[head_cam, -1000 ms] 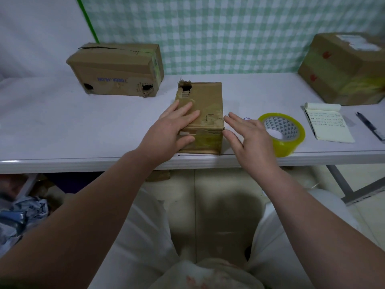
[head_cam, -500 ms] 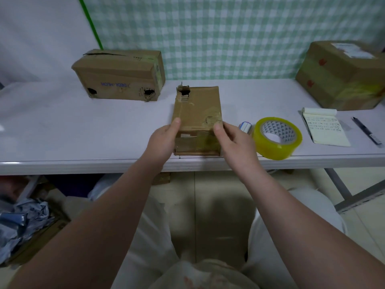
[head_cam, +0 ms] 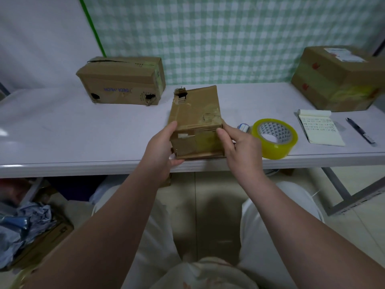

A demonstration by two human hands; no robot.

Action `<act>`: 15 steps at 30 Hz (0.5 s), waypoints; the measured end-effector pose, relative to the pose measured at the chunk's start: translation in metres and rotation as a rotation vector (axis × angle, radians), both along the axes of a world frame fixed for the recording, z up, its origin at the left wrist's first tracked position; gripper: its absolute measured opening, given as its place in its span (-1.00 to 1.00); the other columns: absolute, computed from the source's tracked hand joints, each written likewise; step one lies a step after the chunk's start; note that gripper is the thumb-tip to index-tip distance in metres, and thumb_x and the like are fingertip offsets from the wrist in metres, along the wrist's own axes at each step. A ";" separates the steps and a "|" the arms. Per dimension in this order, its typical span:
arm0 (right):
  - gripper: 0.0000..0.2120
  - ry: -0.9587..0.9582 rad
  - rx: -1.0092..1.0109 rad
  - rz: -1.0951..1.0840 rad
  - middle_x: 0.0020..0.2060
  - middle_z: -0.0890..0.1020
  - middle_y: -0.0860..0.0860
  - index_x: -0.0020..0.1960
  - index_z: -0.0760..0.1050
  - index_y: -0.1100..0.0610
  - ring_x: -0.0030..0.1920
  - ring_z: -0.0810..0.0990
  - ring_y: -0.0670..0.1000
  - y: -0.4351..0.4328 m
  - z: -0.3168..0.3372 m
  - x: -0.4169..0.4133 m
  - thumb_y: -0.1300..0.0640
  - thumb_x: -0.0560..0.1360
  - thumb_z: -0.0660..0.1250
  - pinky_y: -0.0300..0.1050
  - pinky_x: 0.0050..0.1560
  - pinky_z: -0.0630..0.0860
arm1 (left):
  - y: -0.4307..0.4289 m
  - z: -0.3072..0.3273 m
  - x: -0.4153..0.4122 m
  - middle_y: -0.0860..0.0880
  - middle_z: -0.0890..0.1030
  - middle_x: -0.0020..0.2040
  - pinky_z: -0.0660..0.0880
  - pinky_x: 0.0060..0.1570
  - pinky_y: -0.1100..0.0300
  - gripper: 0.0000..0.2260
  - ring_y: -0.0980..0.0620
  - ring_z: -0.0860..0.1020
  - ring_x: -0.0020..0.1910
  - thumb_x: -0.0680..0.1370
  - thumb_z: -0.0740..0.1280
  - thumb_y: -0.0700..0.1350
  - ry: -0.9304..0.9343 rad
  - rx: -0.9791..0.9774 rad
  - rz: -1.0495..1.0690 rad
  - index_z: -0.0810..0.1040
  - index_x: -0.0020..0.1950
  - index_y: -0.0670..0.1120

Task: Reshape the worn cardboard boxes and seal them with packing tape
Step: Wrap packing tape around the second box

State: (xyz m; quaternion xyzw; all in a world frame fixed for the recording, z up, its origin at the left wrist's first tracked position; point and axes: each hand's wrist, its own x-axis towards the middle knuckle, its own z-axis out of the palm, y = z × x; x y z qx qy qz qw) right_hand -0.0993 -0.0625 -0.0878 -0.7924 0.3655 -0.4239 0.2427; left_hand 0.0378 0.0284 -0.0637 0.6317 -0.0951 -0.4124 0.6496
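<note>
The left hand (head_cam: 160,151) grips the near left corner of the small box (head_cam: 195,113), thumb up on the top edge and fingers curled under the bottom edge. The right hand (head_cam: 239,149) grips the near right corner the same way, thumb against the near face and fingers round the side. The box sits at the front edge of the table (head_cam: 83,132), its near end squeezed between the hands; its far end shows a torn hole and its top is creased. This looks like the reshaping step: the hands are squaring the sides before any sealing. Next, I judge, the walls need pressing true and the flaps flat, and then one hand must let go to reach the tape (head_cam: 275,138), which lies just beside the right hand. A notebook (head_cam: 318,128) and pen (head_cam: 360,130) lie further right. A long box (head_cam: 123,80) with holes waits far left, a big box (head_cam: 337,80) far right.
</note>
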 end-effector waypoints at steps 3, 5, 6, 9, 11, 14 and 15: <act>-0.61 -0.051 0.116 0.011 -0.51 0.41 -0.14 -0.34 0.51 0.02 -0.41 0.41 -0.15 0.009 0.007 -0.004 0.02 0.63 0.17 -0.22 -0.33 0.22 | 0.006 0.004 -0.005 0.05 0.59 0.00 0.53 0.07 -0.05 -0.88 0.02 0.57 0.02 0.58 0.27 0.05 -0.009 -0.036 -0.002 0.52 0.03 0.03; -0.57 -0.066 0.245 0.004 -0.49 0.41 -0.08 -0.37 0.41 0.04 -0.38 0.39 -0.12 0.014 0.014 -0.001 -0.09 0.62 0.13 -0.09 -0.30 0.26 | 0.011 0.005 -0.010 0.05 0.60 0.01 0.52 0.10 -0.04 -0.90 0.07 0.56 0.01 0.59 0.26 0.02 -0.103 -0.055 -0.036 0.52 0.03 0.05; -0.61 -0.071 0.301 0.003 -0.41 0.50 -0.10 -0.26 0.51 0.04 -0.28 0.47 -0.12 0.017 0.016 0.001 -0.17 0.59 0.14 -0.10 -0.23 0.35 | 0.013 0.004 -0.013 0.06 0.60 0.02 0.50 0.14 -0.04 -0.89 0.08 0.55 0.02 0.59 0.25 0.02 -0.183 -0.067 -0.066 0.52 0.06 0.07; -0.58 -0.093 0.416 -0.036 -0.13 0.64 -0.14 0.07 0.57 -0.01 0.00 0.59 -0.03 0.023 0.019 0.008 -0.32 0.45 0.25 -0.01 0.06 0.53 | 0.021 0.003 -0.023 0.06 0.55 0.19 0.48 0.21 -0.05 -0.63 0.08 0.54 0.15 0.47 0.28 0.17 -0.433 -0.105 -0.134 0.49 0.25 0.13; -0.62 -0.137 0.432 -0.051 -0.09 0.65 -0.12 0.10 0.57 0.01 0.02 0.59 -0.02 0.025 0.020 0.010 -0.25 0.48 0.27 0.02 0.10 0.53 | 0.026 0.003 -0.025 0.06 0.49 0.27 0.46 0.24 -0.06 -0.45 0.06 0.51 0.21 0.34 0.26 0.28 -0.505 -0.109 -0.123 0.44 0.32 0.19; -0.67 -0.160 0.413 -0.058 -0.14 0.63 -0.03 0.02 0.58 0.10 -0.03 0.57 0.02 0.029 0.024 0.010 -0.11 0.59 0.17 -0.01 0.04 0.50 | 0.034 0.002 -0.026 0.10 0.46 0.30 0.42 0.28 -0.07 -0.39 0.08 0.47 0.25 0.32 0.26 0.30 -0.510 -0.115 -0.103 0.39 0.36 0.18; -0.65 -0.163 0.396 -0.066 -0.19 0.60 -0.02 -0.02 0.58 0.14 -0.07 0.55 0.03 0.030 0.025 0.009 -0.07 0.62 0.13 -0.01 0.00 0.48 | 0.037 0.002 -0.027 0.12 0.45 0.30 0.40 0.30 -0.07 -0.40 0.09 0.46 0.26 0.34 0.26 0.29 -0.513 -0.113 -0.101 0.38 0.37 0.18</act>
